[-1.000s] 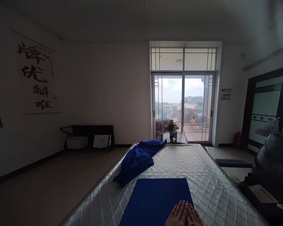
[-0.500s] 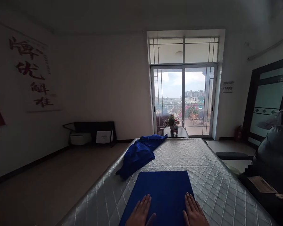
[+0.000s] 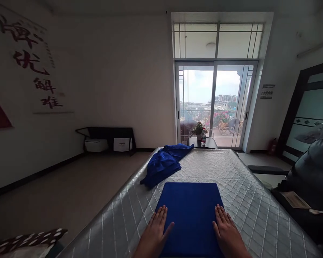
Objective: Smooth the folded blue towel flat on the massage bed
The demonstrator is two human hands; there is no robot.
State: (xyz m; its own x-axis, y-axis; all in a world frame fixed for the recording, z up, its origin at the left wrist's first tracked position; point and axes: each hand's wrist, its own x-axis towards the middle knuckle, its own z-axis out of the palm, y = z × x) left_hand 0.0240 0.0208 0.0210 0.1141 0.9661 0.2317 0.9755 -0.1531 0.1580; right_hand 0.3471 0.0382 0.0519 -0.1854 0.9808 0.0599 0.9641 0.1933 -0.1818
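Already flat, the blue board (image 3: 191, 218) bears my unclenched left hand (image 3: 154, 231) and right hand (image 3: 228, 230); the blue cloth (image 3: 163, 164) lies unsmoothed.

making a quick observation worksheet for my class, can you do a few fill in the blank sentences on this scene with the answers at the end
1. The left hand and right hand lie along opposite edges of a flat rectangle whose colour is ____.
2. From the wearer's viewpoint, the crumpled cloth lies toward the ____ side of the silver quilted cover.
3. On the small table, beside a bottle, stands a leafy potted ____.

Missing words: blue; left; plant.
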